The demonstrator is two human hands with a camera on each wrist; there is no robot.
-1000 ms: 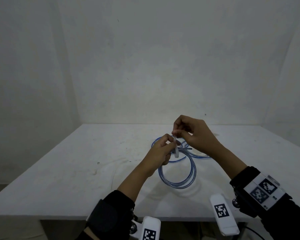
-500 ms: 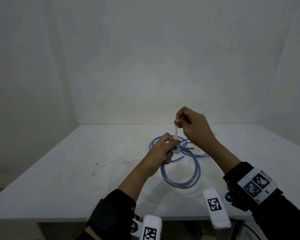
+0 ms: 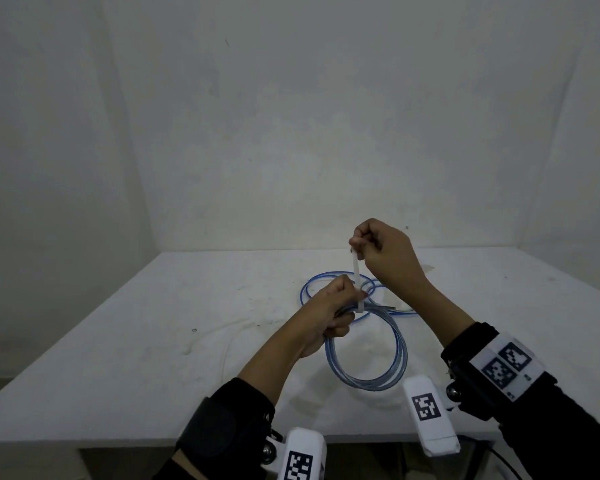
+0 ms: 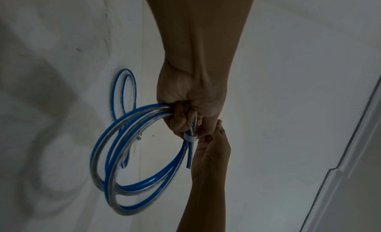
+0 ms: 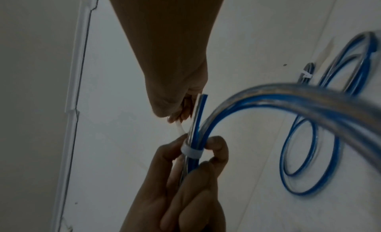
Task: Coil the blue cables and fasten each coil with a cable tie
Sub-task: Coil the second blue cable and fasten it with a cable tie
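My left hand (image 3: 345, 308) grips a coil of blue cable (image 3: 400, 355) at its top, and the coil hangs down toward the white table (image 3: 153, 341). A white cable tie (image 3: 356, 277) is looped snugly round the bundled strands (image 5: 190, 151) just past my left fingers. Above it, my right hand (image 3: 355, 245) pinches the tie's tail and holds it taut and upright. A short cut cable end (image 5: 203, 103) sticks out past the tie.
A second blue coil (image 3: 302, 292) lies flat on the table behind my hands, with a white tie (image 5: 306, 75) on it. Walls close off the table at the back and on both sides.
My right hand has risen with the tie's tail, drawing it up, and the loop has closed tight on the bundle. The left hand stays on the coil.
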